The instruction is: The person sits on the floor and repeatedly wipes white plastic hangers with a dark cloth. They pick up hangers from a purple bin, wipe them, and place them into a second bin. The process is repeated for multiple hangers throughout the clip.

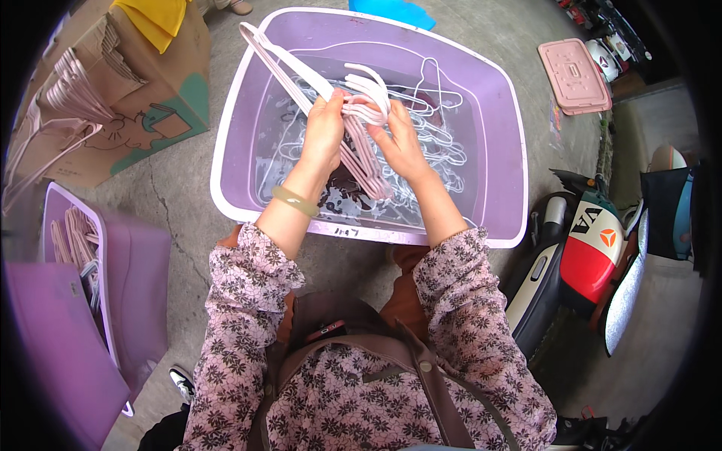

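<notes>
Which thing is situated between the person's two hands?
In the head view, a bundle of pale pink hangers lies between the left hand and the right hand.

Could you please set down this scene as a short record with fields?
left hand: gripping a bundle of pale hangers
right hand: gripping the same bundle near its hooks
left wrist: pale green bangle
below the hands: purple tub with a white rim, more hangers lying loose inside
far left: cardboard box with pink hangers beside it; purple bin below, also holding hangers
upper right: pink lid on the floor
</notes>
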A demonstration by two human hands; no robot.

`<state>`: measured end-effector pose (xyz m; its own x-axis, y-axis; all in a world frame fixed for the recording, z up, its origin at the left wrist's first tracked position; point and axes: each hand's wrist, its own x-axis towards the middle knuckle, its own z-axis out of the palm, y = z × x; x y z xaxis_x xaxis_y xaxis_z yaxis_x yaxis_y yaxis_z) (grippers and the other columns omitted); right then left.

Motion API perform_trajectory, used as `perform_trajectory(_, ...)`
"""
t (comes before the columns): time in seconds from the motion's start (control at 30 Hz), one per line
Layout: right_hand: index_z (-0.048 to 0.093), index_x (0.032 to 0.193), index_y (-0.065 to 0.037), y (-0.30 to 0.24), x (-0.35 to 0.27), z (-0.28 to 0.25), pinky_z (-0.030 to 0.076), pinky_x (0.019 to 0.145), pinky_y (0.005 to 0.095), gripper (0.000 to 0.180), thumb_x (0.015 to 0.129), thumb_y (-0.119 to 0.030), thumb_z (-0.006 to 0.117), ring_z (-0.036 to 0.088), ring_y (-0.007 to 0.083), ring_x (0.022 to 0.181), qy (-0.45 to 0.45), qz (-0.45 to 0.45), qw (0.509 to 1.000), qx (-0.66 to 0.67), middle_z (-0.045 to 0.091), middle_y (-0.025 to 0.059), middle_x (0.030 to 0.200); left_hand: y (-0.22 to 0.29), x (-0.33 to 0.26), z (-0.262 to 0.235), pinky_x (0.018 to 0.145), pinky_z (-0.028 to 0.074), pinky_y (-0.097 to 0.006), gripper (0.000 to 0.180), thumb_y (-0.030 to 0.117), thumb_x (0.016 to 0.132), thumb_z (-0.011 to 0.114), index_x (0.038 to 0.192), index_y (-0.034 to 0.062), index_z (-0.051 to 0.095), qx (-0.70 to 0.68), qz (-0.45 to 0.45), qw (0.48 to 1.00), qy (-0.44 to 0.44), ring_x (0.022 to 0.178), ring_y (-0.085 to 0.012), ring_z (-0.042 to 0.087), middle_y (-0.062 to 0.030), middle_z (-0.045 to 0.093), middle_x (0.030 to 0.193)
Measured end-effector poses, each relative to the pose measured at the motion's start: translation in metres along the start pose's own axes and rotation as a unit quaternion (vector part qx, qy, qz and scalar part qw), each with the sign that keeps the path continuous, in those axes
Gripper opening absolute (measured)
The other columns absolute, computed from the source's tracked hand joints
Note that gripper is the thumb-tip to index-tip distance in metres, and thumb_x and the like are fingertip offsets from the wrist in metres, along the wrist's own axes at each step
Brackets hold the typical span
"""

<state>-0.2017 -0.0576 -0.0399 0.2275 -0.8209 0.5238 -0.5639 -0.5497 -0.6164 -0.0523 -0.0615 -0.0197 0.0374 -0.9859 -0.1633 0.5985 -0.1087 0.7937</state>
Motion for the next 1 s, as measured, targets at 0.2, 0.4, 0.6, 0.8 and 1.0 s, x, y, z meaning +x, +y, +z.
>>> perform_trajectory(0.2,0.055,0.119,-0.018,0.063,-0.039,0.037,0.044,0.088,0.0410,0.045,0.079,-0.037,0.066,0.050,0.0331,0.108,-0.317,0.155,0.933,-0.067,0.051,0.0157,0.117,0.034,0.009,-0.014,0.051,0.039,-0.023,0.020,0.025,0.098,0.040,0.092,0.0069,0.047,0.089,0.080,0.992,-0.046,0.057,-0.0076,0.046,0.0003,0.049,0.068)
perform_trajectory(0.4,0.056,0.119,-0.017,0.059,-0.066,0.096,0.045,0.090,0.0416,0.051,0.073,-0.031,0.072,0.046,0.0388,0.115,-0.551,0.042,0.805,-0.216,0.037,0.0192,0.135,0.038,0.006,-0.022,0.050,0.033,-0.019,0.022,0.030,0.097,0.045,0.090,0.0096,0.050,0.172,0.075,0.981,-0.051,0.056,-0.0039,0.040,0.0029,0.047,0.068)
perform_trajectory(0.6,0.056,0.107,0.000,0.077,-0.067,0.017,0.044,0.068,0.0267,0.035,0.082,-0.022,0.068,0.054,0.0104,0.079,-0.308,0.395,0.822,0.271,0.061,0.0027,0.092,0.010,0.024,-0.039,0.047,0.030,-0.020,0.019,0.026,0.096,0.044,0.088,0.0099,0.050,0.128,0.040,0.991,-0.021,0.053,-0.0041,0.038,0.0031,0.045,0.064)
perform_trajectory(0.8,0.053,0.118,0.000,-0.014,-0.050,-0.064,0.039,0.090,0.0297,0.038,0.084,-0.015,0.063,0.053,0.0150,0.105,-0.071,0.309,0.814,0.486,0.058,0.0069,0.112,-0.012,0.030,-0.045,0.041,0.026,-0.021,0.017,0.024,0.094,0.045,0.087,0.0094,0.050,0.128,-0.018,0.992,-0.001,0.045,-0.0050,0.035,0.0028,0.043,0.060)
perform_trajectory(1.0,0.058,0.116,0.001,-0.064,-0.015,-0.061,0.021,0.108,0.0381,0.038,0.083,-0.018,0.062,0.025,0.0257,0.136,-0.017,0.114,0.882,0.456,0.024,0.0166,0.148,-0.042,0.023,-0.031,0.042,0.030,-0.023,0.017,0.022,0.094,0.046,0.088,0.0071,0.051,0.127,-0.070,0.989,-0.029,0.047,-0.0066,0.041,0.0003,0.047,0.062)
